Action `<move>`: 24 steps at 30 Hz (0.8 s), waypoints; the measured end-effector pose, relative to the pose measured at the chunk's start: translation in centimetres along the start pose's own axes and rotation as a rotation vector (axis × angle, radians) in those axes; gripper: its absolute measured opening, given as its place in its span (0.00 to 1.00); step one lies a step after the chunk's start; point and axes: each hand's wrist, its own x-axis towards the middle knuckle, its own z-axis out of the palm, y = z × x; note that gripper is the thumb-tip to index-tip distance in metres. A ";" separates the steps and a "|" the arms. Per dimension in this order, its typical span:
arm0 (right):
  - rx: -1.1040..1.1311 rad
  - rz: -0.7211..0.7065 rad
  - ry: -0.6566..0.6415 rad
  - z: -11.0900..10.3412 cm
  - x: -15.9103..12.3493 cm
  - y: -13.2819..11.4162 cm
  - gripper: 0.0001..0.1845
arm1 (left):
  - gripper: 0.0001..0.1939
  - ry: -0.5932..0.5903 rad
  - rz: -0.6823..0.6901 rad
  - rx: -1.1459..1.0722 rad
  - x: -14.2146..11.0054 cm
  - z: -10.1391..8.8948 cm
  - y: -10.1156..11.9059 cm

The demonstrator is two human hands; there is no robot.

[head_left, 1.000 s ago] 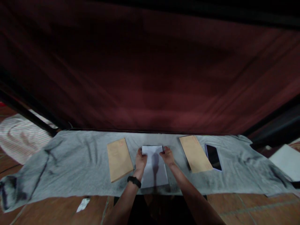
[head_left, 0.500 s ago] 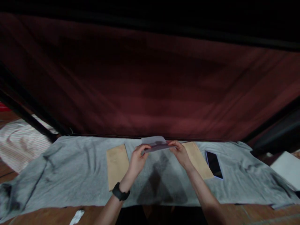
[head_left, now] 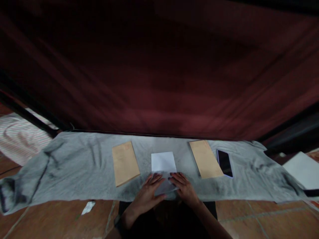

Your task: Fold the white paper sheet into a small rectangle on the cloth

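Observation:
A white sheet of paper (head_left: 163, 162) lies on the grey cloth in front of me, its near part folded over and in shadow. My left hand (head_left: 151, 192) rests flat on the paper's left side, fingers stretched forward. On the right side, my right hand (head_left: 183, 188) presses down with its fingers extended. Neither hand grips the sheet. To the left lies a brown envelope (head_left: 125, 163), and a second brown envelope (head_left: 206, 159) lies to the right, both apart from my hands.
The grey cloth (head_left: 82, 166) covers the long low surface. A dark phone (head_left: 225, 163) touches or nearly touches the right envelope. Behind rises a dark red fabric panel (head_left: 159, 99). A white object (head_left: 302, 169) stands far right; a crumpled white scrap (head_left: 88, 207) lies on the tiled floor.
Both hands have come down and toward me, laying the paper they held raised onto the cloth. The fingers have gone from pinching its edges to lying flat on it. The view has tilted down.

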 end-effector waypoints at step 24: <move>0.191 0.021 0.122 0.7 -0.3 0.7 0.20 | 0.24 0.202 -0.066 -0.016 -2.4 1.9 -4.0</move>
